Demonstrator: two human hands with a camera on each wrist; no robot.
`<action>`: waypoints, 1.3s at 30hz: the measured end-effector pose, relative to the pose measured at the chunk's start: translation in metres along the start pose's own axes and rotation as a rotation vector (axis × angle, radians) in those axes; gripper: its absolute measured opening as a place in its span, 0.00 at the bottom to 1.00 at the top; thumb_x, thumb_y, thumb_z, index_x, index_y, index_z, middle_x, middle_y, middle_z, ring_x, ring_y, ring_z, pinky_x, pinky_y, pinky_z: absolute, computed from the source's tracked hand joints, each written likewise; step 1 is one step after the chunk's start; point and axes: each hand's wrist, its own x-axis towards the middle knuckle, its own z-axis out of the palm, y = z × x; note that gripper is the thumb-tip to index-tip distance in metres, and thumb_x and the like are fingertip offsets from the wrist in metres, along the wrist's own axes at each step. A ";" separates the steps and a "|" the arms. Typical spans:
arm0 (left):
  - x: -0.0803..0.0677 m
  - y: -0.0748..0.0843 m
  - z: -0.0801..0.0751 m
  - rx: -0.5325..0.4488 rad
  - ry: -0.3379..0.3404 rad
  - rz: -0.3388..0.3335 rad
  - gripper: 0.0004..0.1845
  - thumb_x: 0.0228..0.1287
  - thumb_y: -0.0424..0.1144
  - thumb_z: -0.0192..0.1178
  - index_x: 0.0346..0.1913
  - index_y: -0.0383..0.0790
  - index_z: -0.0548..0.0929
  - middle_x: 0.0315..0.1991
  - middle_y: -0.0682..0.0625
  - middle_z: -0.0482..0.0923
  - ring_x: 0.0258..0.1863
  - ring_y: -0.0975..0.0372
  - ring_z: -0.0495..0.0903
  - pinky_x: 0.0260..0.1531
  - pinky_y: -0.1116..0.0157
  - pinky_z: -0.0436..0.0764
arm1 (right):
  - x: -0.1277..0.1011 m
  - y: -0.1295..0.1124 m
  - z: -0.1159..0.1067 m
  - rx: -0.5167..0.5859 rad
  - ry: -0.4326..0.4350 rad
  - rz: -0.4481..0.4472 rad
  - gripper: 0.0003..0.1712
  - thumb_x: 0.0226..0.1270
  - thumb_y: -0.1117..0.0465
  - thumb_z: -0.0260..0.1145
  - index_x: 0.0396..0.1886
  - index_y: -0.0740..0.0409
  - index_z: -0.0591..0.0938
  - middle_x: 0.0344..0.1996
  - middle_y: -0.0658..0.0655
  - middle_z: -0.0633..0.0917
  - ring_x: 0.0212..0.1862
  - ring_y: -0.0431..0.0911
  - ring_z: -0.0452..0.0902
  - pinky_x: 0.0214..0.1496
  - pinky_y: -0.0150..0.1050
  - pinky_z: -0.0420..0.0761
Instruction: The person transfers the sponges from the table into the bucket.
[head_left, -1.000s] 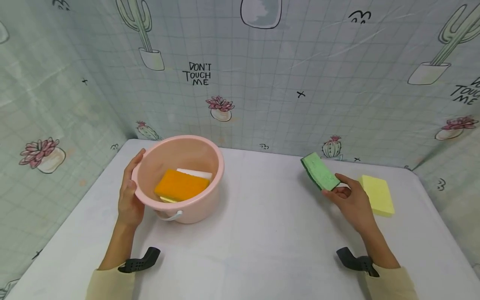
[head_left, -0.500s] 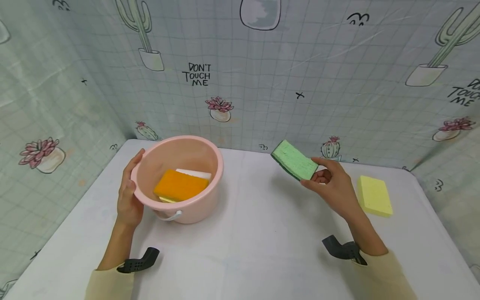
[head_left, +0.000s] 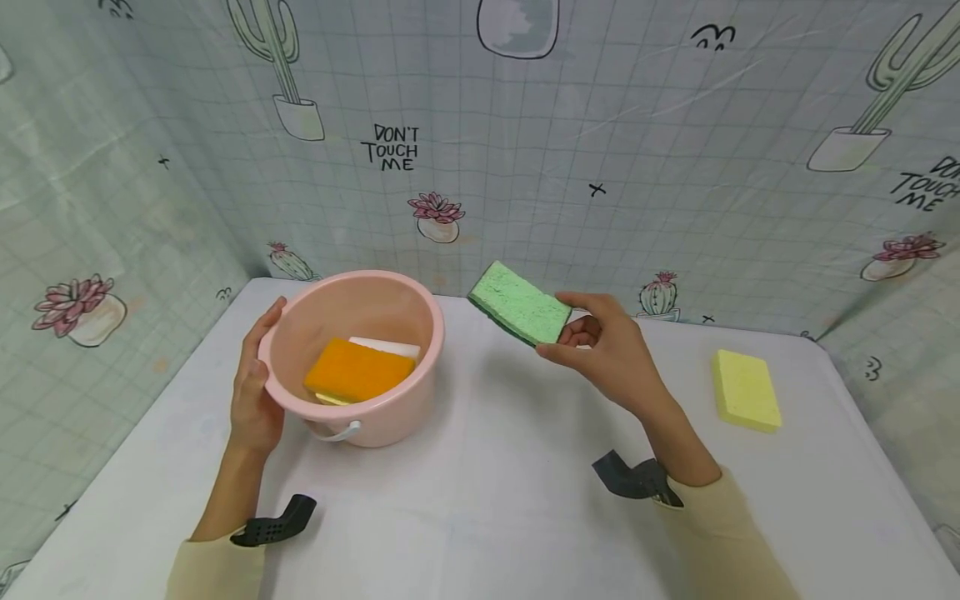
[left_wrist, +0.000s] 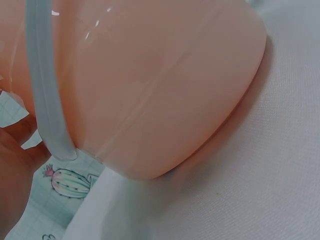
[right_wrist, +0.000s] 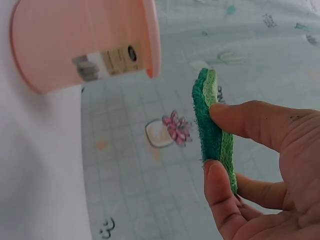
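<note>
A pink bucket stands on the table's left half, its pale handle hanging down. My left hand rests against the bucket's left side, fingers fairly straight along the outside below the rim. Inside the bucket lie an orange sponge, a white piece and something yellow, mostly covered. Held in the air right of the bucket is a green sponge with a darker green scrubbing side. My right hand pinches its near right end between thumb and fingers, apart from the bucket.
A yellow sponge lies flat on the white table at the right. Behind the table hangs a grid-patterned cloth with cactus drawings, and it also borders both sides. A black strap mount sits on each wrist.
My right hand has carried the green sponge leftward and up, from beside the yellow sponge to near the bucket. My left hand and the bucket have stayed in place.
</note>
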 end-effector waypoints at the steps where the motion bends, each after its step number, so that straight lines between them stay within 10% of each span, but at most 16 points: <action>1: 0.000 0.000 0.000 0.001 0.000 0.000 0.32 0.66 0.44 0.47 0.73 0.42 0.59 0.74 0.44 0.50 0.69 0.50 0.53 0.61 0.67 0.66 | 0.001 -0.003 0.002 0.012 -0.006 -0.002 0.40 0.48 0.57 0.78 0.63 0.56 0.74 0.49 0.56 0.71 0.37 0.47 0.76 0.37 0.29 0.77; 26: 0.001 -0.004 -0.001 -0.016 -0.036 0.034 0.31 0.68 0.43 0.47 0.73 0.39 0.58 0.74 0.44 0.50 0.69 0.50 0.51 0.62 0.68 0.65 | 0.030 -0.071 0.080 -0.004 -0.180 -0.133 0.38 0.45 0.59 0.80 0.58 0.61 0.77 0.51 0.56 0.72 0.34 0.44 0.77 0.33 0.33 0.80; 39: 0.001 -0.004 -0.001 -0.008 -0.041 0.050 0.32 0.67 0.43 0.47 0.72 0.38 0.59 0.74 0.42 0.50 0.70 0.51 0.50 0.61 0.69 0.66 | 0.044 -0.091 0.116 -0.203 -0.348 -0.173 0.34 0.47 0.56 0.79 0.54 0.62 0.77 0.45 0.56 0.73 0.40 0.43 0.71 0.35 0.28 0.76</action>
